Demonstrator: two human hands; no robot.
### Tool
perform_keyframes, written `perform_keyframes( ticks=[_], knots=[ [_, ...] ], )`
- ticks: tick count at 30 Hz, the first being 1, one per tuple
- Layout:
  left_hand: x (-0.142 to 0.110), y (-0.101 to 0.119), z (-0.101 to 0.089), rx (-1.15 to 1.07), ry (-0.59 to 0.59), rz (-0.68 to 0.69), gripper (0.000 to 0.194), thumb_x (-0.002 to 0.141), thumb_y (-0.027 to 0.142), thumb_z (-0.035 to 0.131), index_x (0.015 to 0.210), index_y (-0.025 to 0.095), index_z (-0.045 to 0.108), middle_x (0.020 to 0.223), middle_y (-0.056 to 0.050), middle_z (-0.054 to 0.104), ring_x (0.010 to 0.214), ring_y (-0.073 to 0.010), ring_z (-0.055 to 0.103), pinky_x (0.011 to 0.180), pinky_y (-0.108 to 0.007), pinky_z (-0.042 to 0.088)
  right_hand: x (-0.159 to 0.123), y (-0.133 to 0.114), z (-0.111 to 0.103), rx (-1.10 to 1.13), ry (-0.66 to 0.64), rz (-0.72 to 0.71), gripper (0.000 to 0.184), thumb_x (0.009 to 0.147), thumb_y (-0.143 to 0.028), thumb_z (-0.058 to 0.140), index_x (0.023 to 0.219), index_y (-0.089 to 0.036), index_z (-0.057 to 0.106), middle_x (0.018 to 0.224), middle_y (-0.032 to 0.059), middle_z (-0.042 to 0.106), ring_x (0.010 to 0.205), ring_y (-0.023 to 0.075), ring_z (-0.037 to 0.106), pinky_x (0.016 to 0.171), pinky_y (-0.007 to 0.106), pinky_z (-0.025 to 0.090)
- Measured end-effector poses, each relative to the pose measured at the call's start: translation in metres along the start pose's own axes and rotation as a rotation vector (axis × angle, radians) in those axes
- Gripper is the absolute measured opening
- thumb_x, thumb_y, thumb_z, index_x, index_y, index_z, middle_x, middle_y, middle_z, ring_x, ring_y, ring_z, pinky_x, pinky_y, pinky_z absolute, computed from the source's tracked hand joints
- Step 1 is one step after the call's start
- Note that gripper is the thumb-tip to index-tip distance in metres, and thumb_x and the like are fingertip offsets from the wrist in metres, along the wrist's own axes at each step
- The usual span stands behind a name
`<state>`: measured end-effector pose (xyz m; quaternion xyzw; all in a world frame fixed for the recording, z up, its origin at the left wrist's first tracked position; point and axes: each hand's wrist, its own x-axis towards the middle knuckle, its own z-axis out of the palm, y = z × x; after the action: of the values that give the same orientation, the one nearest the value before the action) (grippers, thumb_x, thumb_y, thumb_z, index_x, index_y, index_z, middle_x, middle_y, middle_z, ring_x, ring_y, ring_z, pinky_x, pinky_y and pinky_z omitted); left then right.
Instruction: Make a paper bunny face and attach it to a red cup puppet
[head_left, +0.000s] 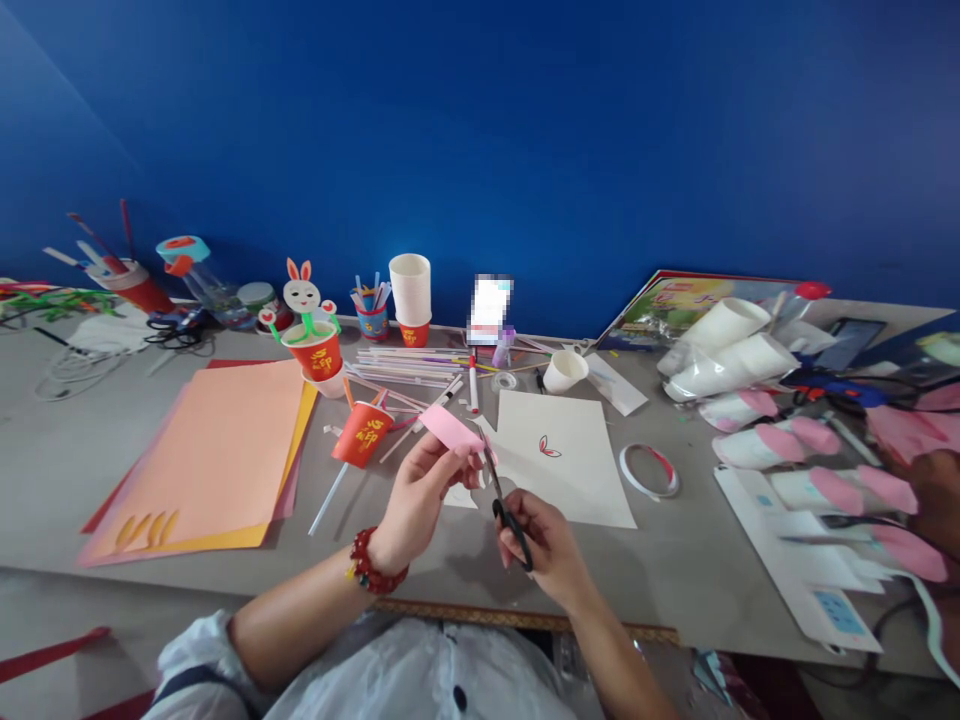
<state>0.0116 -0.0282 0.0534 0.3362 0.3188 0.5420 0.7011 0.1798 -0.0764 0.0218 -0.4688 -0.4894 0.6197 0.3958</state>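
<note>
"Two hands are working above the grey table [465, 575]. What is the left hand [420, 485] doing?"

"It's pinching a pink paper piece [448, 428] between thumb and fingers, holding it up just left of the white sheet [566, 495]. The piece is looking flat, pale and straight-sided."

"And the right hand [546, 548]?"

"Its fingers are curling around the black handles of the scissors [512, 530]. The metal blades are pointing up to the paper's right end; whether they're touching it, I can't tell."

"What materials are lying around?"

"Smooth peach, yellow and red sheets [217, 440] are fanning out at the left, and a glossy red paper cup [362, 436] is leaning nearby. The white sheet is showing a small red leaf shape outlined in black."

"Any room?"

"Grey surface is showing between the hands and the table's brown-trimmed front edge. Rightward, a tape ring [649, 472] is lying just beside the white sheet."
</note>
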Motion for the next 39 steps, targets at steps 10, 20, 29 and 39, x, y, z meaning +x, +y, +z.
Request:
perform_keyframes(
  ticks=[10,20,29,39],
  knots=[
    [0.008,0.008,-0.004,0.135,0.007,0.032,0.018,0.083,0.034,0.073,0.088,0.016,0.071,0.081,-0.004,0.07,0.068,-0.012,0.06,0.064,-0.025,0.05,-0.001,0.005,0.0,0.059,-0.019,-0.003,0.047,0.075,-0.06,0.074,0.073,-0.022,0.046,0.058,-0.0048,0.052,0.046,0.009,0.049,0.046,0.022,0.038],
    [0.013,0.014,-0.008,0.184,-0.004,0.007,0.019,0.084,0.033,0.072,0.087,0.014,0.071,0.079,-0.004,0.071,0.07,-0.0133,0.064,0.069,-0.026,0.052,0.003,0.008,-0.001,0.044,-0.018,-0.001,0.046,0.075,-0.059,0.073,0.072,-0.021,0.047,0.057,-0.0048,0.052,0.045,0.0087,0.048,0.046,0.022,0.039],
    [0.018,0.022,-0.013,0.252,-0.072,0.003,0.021,0.085,0.035,0.07,0.088,0.015,0.07,0.082,-0.005,0.072,0.073,-0.0146,0.065,0.073,-0.028,0.053,0.006,0.005,-0.003,0.022,-0.006,0.016,0.042,0.075,-0.053,0.074,0.07,-0.022,0.047,0.053,-0.0059,0.053,0.042,0.0083,0.046,0.045,0.022,0.036],
    [0.03,0.038,-0.023,0.544,-0.337,-0.082,0.022,0.088,0.036,0.064,0.088,0.014,0.066,0.086,-0.008,0.071,0.078,-0.0175,0.068,0.073,-0.028,0.054,0.003,-0.007,-0.019,0.078,-0.169,0.006,0.055,0.072,-0.068,0.073,0.082,-0.019,0.05,0.067,0.0006,0.06,0.051,0.0096,0.05,0.043,0.021,0.029]
  ],
)
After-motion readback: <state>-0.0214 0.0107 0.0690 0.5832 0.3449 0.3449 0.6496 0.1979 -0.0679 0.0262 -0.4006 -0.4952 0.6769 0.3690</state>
